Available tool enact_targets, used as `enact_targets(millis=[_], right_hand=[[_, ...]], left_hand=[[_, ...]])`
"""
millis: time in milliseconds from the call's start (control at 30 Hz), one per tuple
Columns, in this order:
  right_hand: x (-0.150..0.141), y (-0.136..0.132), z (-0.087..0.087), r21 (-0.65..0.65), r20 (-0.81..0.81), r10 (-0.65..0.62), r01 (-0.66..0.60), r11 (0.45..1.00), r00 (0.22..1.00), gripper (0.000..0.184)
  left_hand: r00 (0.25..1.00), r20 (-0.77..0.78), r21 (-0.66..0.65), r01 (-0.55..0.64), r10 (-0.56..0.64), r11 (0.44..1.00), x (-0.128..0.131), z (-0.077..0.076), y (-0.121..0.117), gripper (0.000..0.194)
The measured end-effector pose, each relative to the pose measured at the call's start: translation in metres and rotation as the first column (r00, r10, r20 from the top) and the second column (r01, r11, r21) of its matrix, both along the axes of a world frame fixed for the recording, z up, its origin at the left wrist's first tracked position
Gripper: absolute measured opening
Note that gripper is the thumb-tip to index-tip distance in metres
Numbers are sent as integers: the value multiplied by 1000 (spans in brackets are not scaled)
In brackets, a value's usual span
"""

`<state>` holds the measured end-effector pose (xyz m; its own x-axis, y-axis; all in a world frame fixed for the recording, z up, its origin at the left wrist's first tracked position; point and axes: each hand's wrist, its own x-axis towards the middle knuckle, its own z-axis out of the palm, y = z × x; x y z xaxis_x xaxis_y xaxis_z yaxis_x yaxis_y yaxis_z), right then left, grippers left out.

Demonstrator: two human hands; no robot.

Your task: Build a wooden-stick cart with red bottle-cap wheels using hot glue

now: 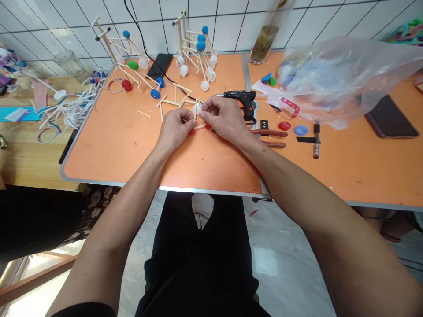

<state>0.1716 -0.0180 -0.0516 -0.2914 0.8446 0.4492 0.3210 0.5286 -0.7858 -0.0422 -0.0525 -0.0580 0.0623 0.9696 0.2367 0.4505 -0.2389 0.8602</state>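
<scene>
Close together above the orange table (115, 136), both my hands pinch a small frame of thin wooden sticks (199, 127) with red round pieces at its lower corners and a white piece near the top. My left hand (174, 127) closes thumb and forefinger on its left side. On the upper right, my right hand (225, 118) grips it likewise; the fingers partly cover the joints. Just behind lies another stick assembly (178, 94). A black glue gun (243, 102) rests to the right of my right hand, and pliers with reddish handles (272, 133) lie partly under my right forearm.
Two stick models with coloured and white round parts, one left (132, 66) and one taller (194, 48), stand at the back. A black cable (139, 35) runs between them. To the right are a plastic bag (337, 83), a phone (391, 116), a marker (316, 141) and caps (301, 130).
</scene>
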Motion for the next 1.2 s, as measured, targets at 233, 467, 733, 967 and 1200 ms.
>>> enact_targets(millis=[233, 467, 733, 967, 1200], right_hand=[[0, 0, -1, 8, 5, -8, 8, 1000, 1000, 35], [0, -1, 0, -4, 2, -19, 19, 1000, 1000, 38], [0, 0, -2, 11, 12, -17, 17, 1000, 1000, 37], [1, 0, -1, 8, 6, -14, 14, 1000, 1000, 35], [-1, 0, -1, -17, 4, -27, 27, 999, 1000, 38]], left_hand=[[1000, 11, -2, 10, -10, 1000, -1, -2, 2, 30], [1000, 21, 15, 23, -23, 1000, -3, -3, 2, 25], [1000, 14, 16, 19, -19, 1000, -2, -5, 2, 26], [1000, 20, 4, 12, -12, 1000, -2, -2, 1, 26], [1000, 21, 7, 12, -12, 1000, -1, -1, 1, 27]])
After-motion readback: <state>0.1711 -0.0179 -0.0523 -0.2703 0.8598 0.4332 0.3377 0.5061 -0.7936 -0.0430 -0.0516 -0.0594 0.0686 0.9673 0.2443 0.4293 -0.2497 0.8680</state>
